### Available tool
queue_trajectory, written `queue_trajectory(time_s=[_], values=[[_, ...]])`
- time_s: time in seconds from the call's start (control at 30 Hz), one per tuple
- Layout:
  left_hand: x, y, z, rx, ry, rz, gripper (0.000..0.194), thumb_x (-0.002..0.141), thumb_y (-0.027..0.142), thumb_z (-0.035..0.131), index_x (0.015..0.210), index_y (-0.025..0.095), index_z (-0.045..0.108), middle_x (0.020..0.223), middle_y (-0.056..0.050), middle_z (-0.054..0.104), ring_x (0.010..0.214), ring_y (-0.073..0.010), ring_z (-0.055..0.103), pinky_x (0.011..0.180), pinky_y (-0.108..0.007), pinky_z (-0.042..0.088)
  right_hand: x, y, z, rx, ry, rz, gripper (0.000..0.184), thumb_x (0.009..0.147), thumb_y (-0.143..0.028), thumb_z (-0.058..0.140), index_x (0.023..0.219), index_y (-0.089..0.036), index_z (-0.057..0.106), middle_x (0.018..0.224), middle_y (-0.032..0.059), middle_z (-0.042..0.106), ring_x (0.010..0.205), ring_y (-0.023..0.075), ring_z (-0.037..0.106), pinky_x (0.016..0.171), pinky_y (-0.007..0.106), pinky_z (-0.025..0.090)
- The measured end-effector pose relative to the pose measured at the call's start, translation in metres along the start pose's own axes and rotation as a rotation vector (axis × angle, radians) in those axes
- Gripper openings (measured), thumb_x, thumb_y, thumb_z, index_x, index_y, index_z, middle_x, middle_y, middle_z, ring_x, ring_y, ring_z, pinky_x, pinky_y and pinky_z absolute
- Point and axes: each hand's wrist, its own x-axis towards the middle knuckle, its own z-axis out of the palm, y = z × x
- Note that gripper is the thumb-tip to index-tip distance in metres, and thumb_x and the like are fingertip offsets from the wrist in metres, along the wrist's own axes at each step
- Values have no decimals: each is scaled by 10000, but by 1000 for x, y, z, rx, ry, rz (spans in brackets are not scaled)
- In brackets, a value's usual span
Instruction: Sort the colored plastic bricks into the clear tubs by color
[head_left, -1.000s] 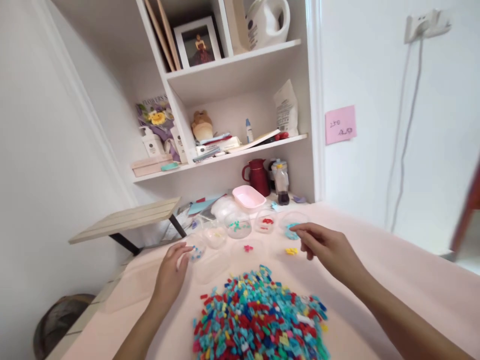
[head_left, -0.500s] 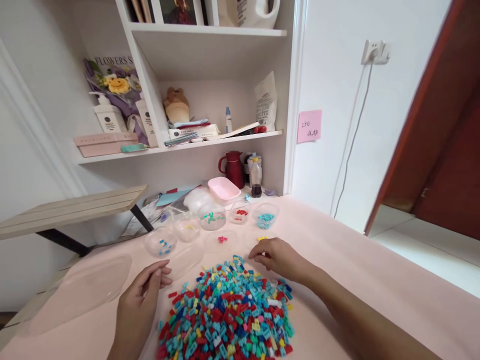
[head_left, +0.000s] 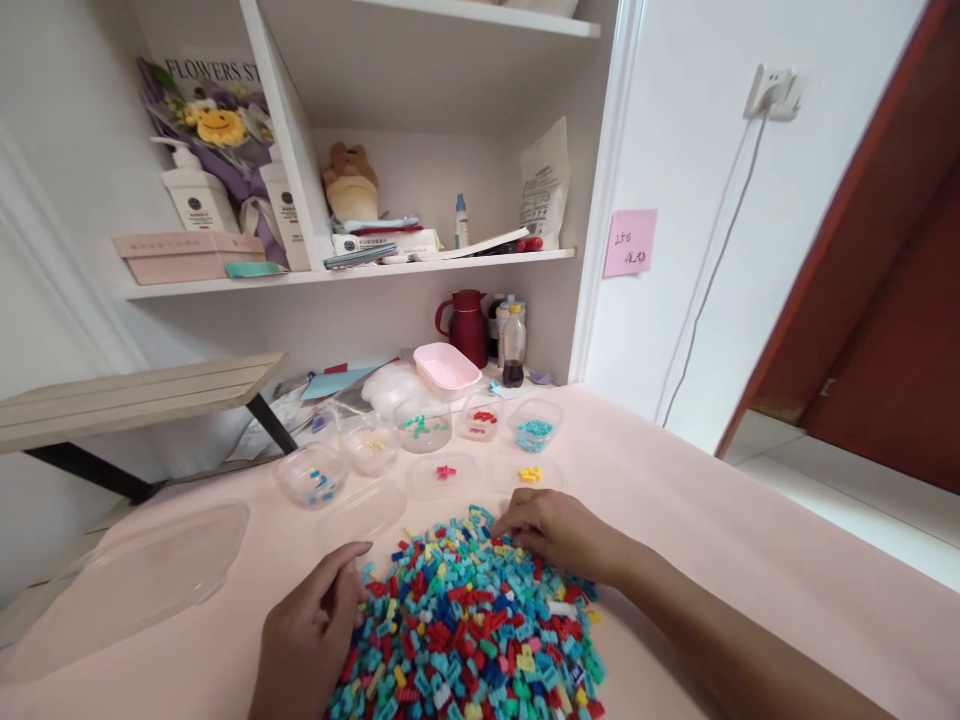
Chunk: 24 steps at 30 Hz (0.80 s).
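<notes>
A large heap of small toy building bricks (head_left: 465, 630), mostly turquoise and red with some yellow, green, blue and pink, covers the near middle of the table. At its far right edge is my right hand (head_left: 555, 525), fingers curled down and drawn together at the bricks; anything between the fingertips is hidden. My left hand (head_left: 311, 625) rests by the heap's left edge, its fingers loosely bent and apart, with no brick visible in it. Just beyond my right hand, yellow bricks (head_left: 530, 474) lie on a clear lid or shallow tray. Pink bricks (head_left: 445, 472) lie on another beside it.
Clear tubs farther back hold turquoise (head_left: 535, 430), red (head_left: 484, 417), green (head_left: 424, 426), yellow (head_left: 375, 445) and blue bricks (head_left: 321, 486). Behind them stand a pink basin (head_left: 447, 370), a red jug (head_left: 469, 328) and a bottle (head_left: 513, 350). A large clear lid (head_left: 150, 570) lies left.
My right hand has moved from beside the yellow bricks down to the heap's far edge. My left hand has come nearer the heap's left side. The view has tilted down slightly.
</notes>
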Motion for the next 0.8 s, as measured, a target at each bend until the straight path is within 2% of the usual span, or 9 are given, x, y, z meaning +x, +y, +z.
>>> queue_trajectory(time_s=[0.3,0.43,0.57,0.67,0.8], values=[[2,-10,2,32,14,19,328,791,488,527,952,265,707,560,62,648,453,-109,607,466,-166,485,2,0,2,-2,19,51,197,751,-164,600,894,-259,696,903,1,667,776,148,590,675,235,401],[-1,-3,4,9,52,7,312,791,477,536,954,270,702,568,64,641,455,-104,596,468,-161,475,2,-2,1,54,28,115,140,712,-160,615,818,-227,677,831,-6,667,710,134,579,601,216,373],[-3,6,3,-4,83,-15,296,794,463,539,955,271,695,593,62,641,455,-100,585,470,-162,469,2,-1,-2,150,48,129,99,740,-178,596,775,-221,679,765,-7,678,677,135,586,590,222,381],[-1,5,1,9,62,7,315,786,478,541,959,266,695,594,55,649,454,-108,594,452,-166,476,2,2,-4,238,102,150,98,749,-167,581,772,-205,669,727,0,671,665,140,582,611,234,407],[2,0,-2,55,28,28,329,787,483,533,966,260,695,597,54,653,459,-107,605,475,-165,492,0,5,-9,508,116,153,39,727,-174,611,756,-177,637,696,0,644,653,134,574,618,241,439]])
